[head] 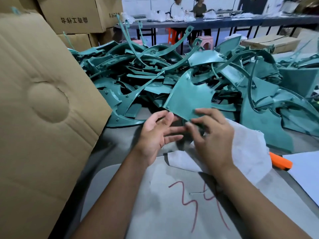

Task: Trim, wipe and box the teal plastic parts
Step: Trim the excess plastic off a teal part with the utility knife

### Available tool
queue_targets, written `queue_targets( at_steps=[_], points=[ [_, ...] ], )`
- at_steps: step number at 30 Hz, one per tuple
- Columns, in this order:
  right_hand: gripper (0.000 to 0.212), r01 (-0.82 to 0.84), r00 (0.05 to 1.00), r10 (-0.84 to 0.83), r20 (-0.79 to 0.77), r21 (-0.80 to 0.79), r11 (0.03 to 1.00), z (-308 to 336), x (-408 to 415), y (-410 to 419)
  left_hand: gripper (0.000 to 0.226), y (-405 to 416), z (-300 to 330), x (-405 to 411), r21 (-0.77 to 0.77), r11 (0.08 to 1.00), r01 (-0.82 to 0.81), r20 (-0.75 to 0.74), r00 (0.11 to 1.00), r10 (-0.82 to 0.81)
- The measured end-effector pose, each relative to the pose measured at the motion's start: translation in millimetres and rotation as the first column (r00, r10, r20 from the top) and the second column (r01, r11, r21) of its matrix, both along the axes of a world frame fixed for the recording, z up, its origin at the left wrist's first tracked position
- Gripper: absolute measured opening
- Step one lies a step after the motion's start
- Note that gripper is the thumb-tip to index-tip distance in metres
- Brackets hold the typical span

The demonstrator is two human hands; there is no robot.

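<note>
Right now both hands meet at the near edge of a flat, fan-shaped teal part point(187, 99) that tilts up out of the heap. The left hand point(158, 133) faces palm-up with its fingers spread and relaxed, their tips reaching toward the part's lower left corner; it grips nothing that can be seen. The right hand point(211, 135) has its fingers curled over the part's lower right corner, pinching that edge, though motion blur hides the exact hold. Behind the part, a big pile of teal parts point(138, 73) covers the far side of the grey counter point(119, 140), curved strips and panels tangled together. A white cloth point(248, 149) lies on the counter under the right wrist, and just beside its right edge sits an orange knife point(280, 161), touching a sheet of white paper point(305, 171). Nearer, a pale sheet point(160, 204) carries red handwritten marks. A large cardboard flap point(39, 100) rises along the left, with stacked cardboard boxes point(77, 14) behind it. Far back, two people point(188, 7) sit at a long dark table point(224, 21).
</note>
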State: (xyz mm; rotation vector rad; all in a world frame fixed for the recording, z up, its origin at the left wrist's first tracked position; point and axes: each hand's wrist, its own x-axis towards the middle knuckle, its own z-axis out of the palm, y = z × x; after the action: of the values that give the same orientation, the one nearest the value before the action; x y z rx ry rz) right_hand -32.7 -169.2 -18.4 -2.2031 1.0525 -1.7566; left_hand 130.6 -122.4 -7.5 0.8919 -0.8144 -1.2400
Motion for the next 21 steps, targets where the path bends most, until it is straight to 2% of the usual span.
queue_targets(
  at_steps=[3,6,10,12,14,16,17,19,21],
  points=[
    [0.023,-0.094,0.994,0.100,-0.040,0.127,0.987,-5,6,10,0.065,-1,-4,-5,0.099,0.989,-0.113,-0.040,0.992,0.117],
    [0.036,-0.259,0.966,0.238,0.104,0.310,0.915,-4,1,11,0.050,-5,-7,-4,0.139,0.975,-0.176,-0.034,0.983,0.182],
    [0.050,-0.497,0.857,0.322,0.402,0.480,0.723,-2,-2,14,0.041,-4,-9,-7,0.100,0.988,-0.117,0.033,0.993,0.114],
    [0.054,-0.632,0.767,0.362,0.530,0.528,0.567,-5,-6,16,0.040,-6,-12,-8,0.095,0.988,-0.121,-0.070,0.989,0.128],
    [0.052,-0.648,0.762,0.427,0.488,0.592,0.479,-10,-12,15,0.036,-8,-14,-6,0.115,0.985,-0.130,-0.180,0.972,0.149],
    [0.048,-0.590,0.800,0.472,0.370,0.626,0.510,-12,-14,13,0.040,-9,-13,-4,0.142,0.974,-0.177,-0.139,0.971,0.196],
    [0.046,-0.547,0.831,0.459,0.314,0.607,0.576,-11,-14,13,0.041,-10,-12,-2,0.135,0.964,-0.229,-0.064,0.969,0.239],
    [0.041,-0.407,0.913,0.358,0.193,0.482,0.776,-5,-15,12,0.043,-12,-10,5,0.075,0.931,-0.357,0.115,0.931,0.347],
    [0.035,-0.247,0.963,0.183,0.197,0.378,0.892,4,-16,6,0.040,-14,-9,15,-0.004,0.888,-0.460,0.201,0.869,0.451]
  ],
)
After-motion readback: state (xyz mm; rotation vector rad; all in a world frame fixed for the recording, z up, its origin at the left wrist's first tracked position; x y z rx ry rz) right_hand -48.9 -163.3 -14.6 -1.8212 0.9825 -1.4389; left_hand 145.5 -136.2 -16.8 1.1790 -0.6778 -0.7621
